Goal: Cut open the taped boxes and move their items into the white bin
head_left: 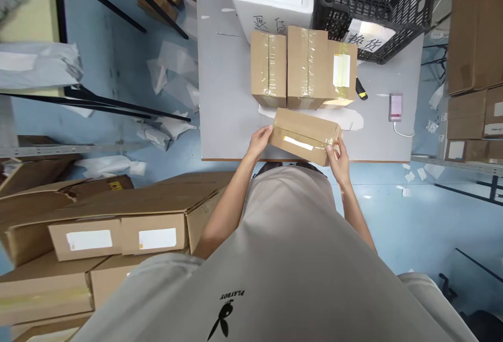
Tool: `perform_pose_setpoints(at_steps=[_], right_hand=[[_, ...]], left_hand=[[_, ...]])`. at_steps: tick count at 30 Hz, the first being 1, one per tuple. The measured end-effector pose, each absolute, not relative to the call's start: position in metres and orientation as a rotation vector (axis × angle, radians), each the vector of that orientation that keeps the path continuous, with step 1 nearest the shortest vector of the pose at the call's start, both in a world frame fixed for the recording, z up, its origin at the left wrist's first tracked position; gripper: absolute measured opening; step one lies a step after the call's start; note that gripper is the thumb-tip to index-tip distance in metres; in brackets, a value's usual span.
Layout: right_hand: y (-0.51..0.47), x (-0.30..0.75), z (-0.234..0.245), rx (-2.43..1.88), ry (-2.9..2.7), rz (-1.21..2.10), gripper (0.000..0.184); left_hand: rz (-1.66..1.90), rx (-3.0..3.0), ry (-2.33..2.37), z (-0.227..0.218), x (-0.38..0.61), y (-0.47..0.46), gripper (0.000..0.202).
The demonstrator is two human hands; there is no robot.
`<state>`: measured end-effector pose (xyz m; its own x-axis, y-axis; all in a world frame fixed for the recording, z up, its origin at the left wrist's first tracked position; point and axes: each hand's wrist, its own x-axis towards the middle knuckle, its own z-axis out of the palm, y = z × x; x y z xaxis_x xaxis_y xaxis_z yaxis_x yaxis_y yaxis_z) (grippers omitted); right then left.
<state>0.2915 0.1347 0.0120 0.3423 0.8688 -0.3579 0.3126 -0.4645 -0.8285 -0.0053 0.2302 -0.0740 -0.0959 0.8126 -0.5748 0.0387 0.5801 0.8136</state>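
Observation:
Between my two hands is a small brown cardboard box (304, 128), tilted, with a white label on the side toward me and clear tape at its right end. My left hand (259, 142) grips its left end with fingers and thumb. At the right end, my right hand (338, 161) pinches the taped corner. Just beyond stand three taped cardboard boxes in a row: a left one (269, 67), a middle one (307, 67) and a right one (342, 69) with a white label. The underside of the held box is hidden.
A white foam bin (251, 14) and a black plastic crate (334, 20) stand at the back of the grey table (226, 106). To the right lie a black-and-yellow box cutter (361, 89) and a phone (396, 107) on a cable. Large cartons (153, 200) are stacked at my left.

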Motion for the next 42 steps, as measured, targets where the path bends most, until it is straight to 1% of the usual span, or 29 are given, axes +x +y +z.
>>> perform_pose_setpoints(at_steps=[3,8,11,13,16,21,24,29,32,34,37,40,42], right_hand=[[0.14,0.297,0.01,-1.929,-1.057,1.124,0.112],[0.165,0.297,0.004,-1.781,-1.113,1.263,0.096],[0.18,0.284,-0.012,-1.695,-1.138,1.374,0.094],[0.186,0.272,-0.027,-1.71,-1.136,1.438,0.096],[0.189,0.258,-0.046,-1.758,-1.106,1.426,0.099],[0.189,0.251,-0.055,-1.772,-1.134,1.374,0.092],[0.193,0.253,-0.054,-1.801,-1.171,1.359,0.089],[0.189,0.277,-0.057,-1.851,-1.179,1.307,0.081],[0.181,0.303,-0.063,-1.906,-1.076,1.252,0.084],[0.178,0.321,-0.067,-1.94,-0.965,1.201,0.091],[0.176,0.34,-0.068,-2.044,-0.838,1.089,0.097],[0.173,0.347,-0.055,-2.124,-0.831,0.97,0.094],[0.169,0.343,-0.039,-2.082,-0.894,0.933,0.089]], left_hand=[[0.767,0.787,1.572,-0.065,-0.004,0.223,0.053],[0.779,0.906,1.732,-0.046,-0.031,0.197,0.058],[0.779,0.925,1.786,-0.039,-0.052,0.178,0.058],[0.765,0.923,1.811,-0.038,-0.062,0.169,0.054],[0.772,0.902,1.844,-0.041,-0.068,0.162,0.046],[0.8,0.822,1.95,-0.046,-0.061,0.172,0.03],[0.763,0.806,1.998,-0.041,-0.056,0.181,0.026],[0.789,1.003,1.901,-0.008,-0.047,0.181,0.033],[0.86,1.079,1.734,0.007,-0.035,0.182,0.043],[0.912,1.034,1.652,0.004,-0.026,0.187,0.045],[0.896,0.883,1.702,-0.015,-0.013,0.2,0.042],[0.804,0.755,1.718,-0.034,-0.006,0.207,0.055],[0.795,0.731,1.685,-0.041,-0.003,0.207,0.064]])
